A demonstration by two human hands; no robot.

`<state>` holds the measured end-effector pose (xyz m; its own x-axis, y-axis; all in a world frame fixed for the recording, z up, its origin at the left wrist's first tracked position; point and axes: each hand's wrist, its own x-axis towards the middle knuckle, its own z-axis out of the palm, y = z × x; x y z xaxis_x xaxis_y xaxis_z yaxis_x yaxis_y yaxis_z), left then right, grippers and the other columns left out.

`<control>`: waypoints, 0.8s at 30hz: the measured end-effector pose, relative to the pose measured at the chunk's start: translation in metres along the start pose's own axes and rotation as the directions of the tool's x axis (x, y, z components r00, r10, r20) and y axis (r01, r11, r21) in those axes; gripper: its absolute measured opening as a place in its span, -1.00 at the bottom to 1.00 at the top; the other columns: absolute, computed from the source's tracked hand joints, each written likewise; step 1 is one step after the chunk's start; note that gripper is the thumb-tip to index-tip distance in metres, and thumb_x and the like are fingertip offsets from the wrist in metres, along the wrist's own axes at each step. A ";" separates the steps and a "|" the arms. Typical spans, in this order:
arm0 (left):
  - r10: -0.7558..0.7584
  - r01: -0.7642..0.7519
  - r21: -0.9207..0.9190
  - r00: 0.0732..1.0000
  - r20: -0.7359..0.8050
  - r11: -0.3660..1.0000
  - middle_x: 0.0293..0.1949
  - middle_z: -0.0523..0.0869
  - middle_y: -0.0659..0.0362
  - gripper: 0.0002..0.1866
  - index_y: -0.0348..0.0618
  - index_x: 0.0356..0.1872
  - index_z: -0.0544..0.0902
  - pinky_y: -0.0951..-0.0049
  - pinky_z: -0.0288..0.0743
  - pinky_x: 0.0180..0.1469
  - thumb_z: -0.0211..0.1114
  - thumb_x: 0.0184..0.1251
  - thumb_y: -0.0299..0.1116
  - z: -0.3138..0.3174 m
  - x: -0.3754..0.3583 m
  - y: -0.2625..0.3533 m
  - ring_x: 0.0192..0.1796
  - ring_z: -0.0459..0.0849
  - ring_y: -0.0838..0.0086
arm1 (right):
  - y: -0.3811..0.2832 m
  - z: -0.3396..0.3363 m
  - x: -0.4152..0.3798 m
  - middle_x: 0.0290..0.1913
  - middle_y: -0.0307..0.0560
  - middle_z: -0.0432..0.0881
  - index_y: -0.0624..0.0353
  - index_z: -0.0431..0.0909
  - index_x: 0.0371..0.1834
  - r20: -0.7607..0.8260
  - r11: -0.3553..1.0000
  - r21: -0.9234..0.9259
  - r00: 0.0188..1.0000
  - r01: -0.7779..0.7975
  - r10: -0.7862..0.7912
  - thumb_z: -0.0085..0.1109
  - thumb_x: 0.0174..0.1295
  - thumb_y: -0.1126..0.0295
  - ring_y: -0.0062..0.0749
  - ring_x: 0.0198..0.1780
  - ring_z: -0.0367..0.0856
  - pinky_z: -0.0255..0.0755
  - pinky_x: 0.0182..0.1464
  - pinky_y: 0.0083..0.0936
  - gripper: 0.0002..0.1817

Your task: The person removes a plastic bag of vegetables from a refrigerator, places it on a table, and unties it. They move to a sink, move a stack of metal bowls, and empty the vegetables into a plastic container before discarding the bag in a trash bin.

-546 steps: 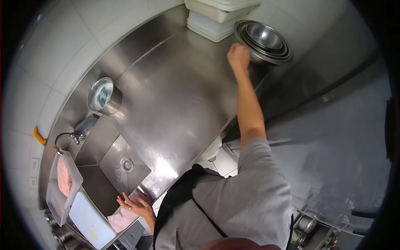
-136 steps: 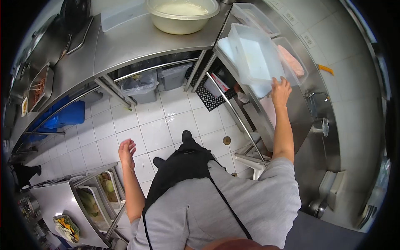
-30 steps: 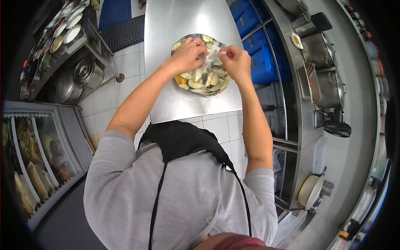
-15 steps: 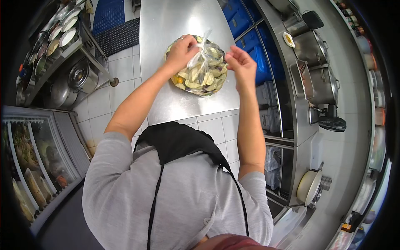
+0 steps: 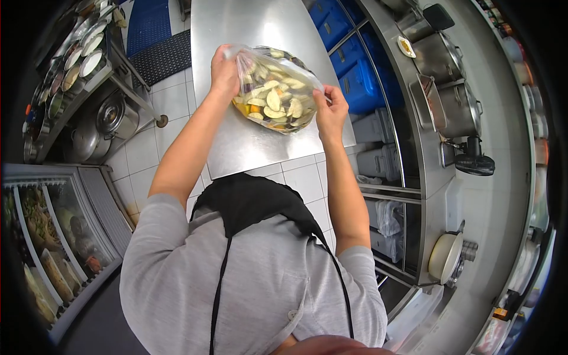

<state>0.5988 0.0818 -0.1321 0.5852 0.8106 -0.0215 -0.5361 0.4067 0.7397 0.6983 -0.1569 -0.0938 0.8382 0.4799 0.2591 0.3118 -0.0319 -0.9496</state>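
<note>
Steel gleams under the lights on the long, flat, brushed-metal table (image 5: 254, 148), its near edge just in front of the person's black cloth apron (image 5: 254, 201). Toward that near end is a clear, rounded plastic bag (image 5: 275, 100), full of pale sliced vegetable pieces with dark skins and some orange bits. The left hand (image 5: 225, 74) is closed around gathered plastic at one side of the bag's mouth; the right hand (image 5: 331, 109) pinches the rim at the other side, so the opening is stretched between them.

Around the table, white square floor tiles (image 5: 171, 109) show, with a blue textured mat (image 5: 148, 26) and a black perforated mat (image 5: 163, 58) off to the left. Nearby, a steel rack carries round containers, with a lidded metal pot (image 5: 110, 115) on its lower level, and closer to the person is a glass-fronted refrigerator (image 5: 71, 231) with food inside. On the right, blue plastic bins (image 5: 361, 86) stand below a steel counter (image 5: 417, 124) holding large metal pots (image 5: 438, 56), a rectangular metal tray (image 5: 426, 103) and, farther along, a round cream-coloured basin (image 5: 445, 257), tilted on its side
</note>
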 end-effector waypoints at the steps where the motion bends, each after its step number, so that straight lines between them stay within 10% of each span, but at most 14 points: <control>1: 0.029 -0.029 0.026 1.000 0.010 0.999 -0.16 0.67 0.12 -0.88 -0.23 -0.05 0.49 0.43 0.64 -0.04 0.11 0.47 -0.55 0.001 -0.003 0.000 -0.16 0.68 0.44 | 0.005 -0.002 -0.002 -0.20 -0.18 0.70 0.33 0.64 -0.12 -0.011 0.997 0.062 0.999 0.036 -0.036 0.31 0.35 0.33 -0.61 -0.21 0.62 0.51 -0.11 -0.61 -0.76; 5: 0.079 -0.130 0.370 0.986 0.150 0.920 -0.01 0.69 0.09 -0.73 -0.25 0.14 0.51 0.43 0.61 0.02 0.10 0.47 -0.57 -0.008 0.002 0.007 -0.03 0.71 0.40 | 0.013 -0.009 -0.006 -0.13 -0.11 0.70 0.34 0.62 -0.04 -0.026 0.995 0.089 0.999 0.037 -0.035 0.34 0.33 0.28 -0.51 -0.17 0.64 0.52 -0.05 -0.55 -0.68; 8: 0.273 -0.512 0.535 0.843 0.464 0.672 0.12 0.69 0.12 -0.56 -0.16 0.33 0.50 0.40 0.58 0.08 0.17 0.44 -0.52 -0.003 0.000 0.015 0.08 0.69 0.38 | 0.000 -0.010 -0.008 0.07 0.08 0.65 0.35 0.60 0.03 0.015 0.982 -0.114 0.989 0.150 -0.149 0.44 0.22 0.15 -0.24 0.05 0.62 0.48 0.16 -0.35 -0.50; 10: 0.184 -0.560 0.651 0.812 0.554 0.513 0.15 0.71 0.13 -0.65 -0.14 0.19 0.65 0.37 0.54 0.18 0.21 0.40 -0.48 0.000 0.004 0.015 0.14 0.68 0.38 | -0.006 -0.008 -0.007 0.23 0.22 0.57 0.36 0.59 0.06 0.120 0.782 -0.475 0.911 0.403 -0.396 0.51 0.11 0.05 -0.03 0.24 0.55 0.39 0.32 -0.19 -0.37; 13: 0.063 -0.623 0.678 0.753 0.656 0.389 0.00 0.75 0.06 -0.79 -0.23 -0.12 0.77 0.33 0.53 0.17 0.20 0.40 -0.43 0.023 0.002 0.021 0.07 0.70 0.26 | -0.003 0.006 0.011 0.35 0.29 0.45 0.35 0.55 0.12 0.237 0.701 -0.570 0.902 0.429 -0.360 0.56 -0.04 -0.01 0.20 0.41 0.35 0.24 0.43 -0.05 -0.23; 16: 0.071 -0.771 0.624 0.634 0.770 0.122 -0.01 0.74 0.03 -0.78 -0.22 -0.11 0.77 0.26 0.55 0.09 0.22 0.39 -0.40 0.055 -0.020 0.030 0.00 0.68 0.15 | 0.015 0.021 0.032 0.29 0.25 0.52 0.34 0.51 0.17 0.398 0.513 -0.603 0.788 0.610 -0.469 0.52 0.01 0.05 0.21 0.34 0.43 0.29 0.40 -0.06 -0.25; 24: 0.179 -0.775 0.631 0.616 0.767 -0.036 -0.28 0.65 0.10 -0.82 -0.12 -0.13 0.80 0.19 0.55 -0.10 0.34 0.30 -0.37 0.077 -0.070 0.061 -0.17 0.65 0.14 | -0.024 0.055 0.013 -0.05 0.10 0.68 0.20 0.47 0.14 0.273 0.788 -0.291 0.836 0.543 -0.476 0.52 0.02 0.10 0.15 -0.02 0.65 0.50 -0.04 -0.04 -0.33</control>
<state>0.5715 0.0175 -0.0340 0.7310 0.2492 0.6353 -0.0500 -0.9088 0.4141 0.6768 -0.1020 -0.0772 0.4305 0.6556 0.6204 0.8310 -0.0195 -0.5560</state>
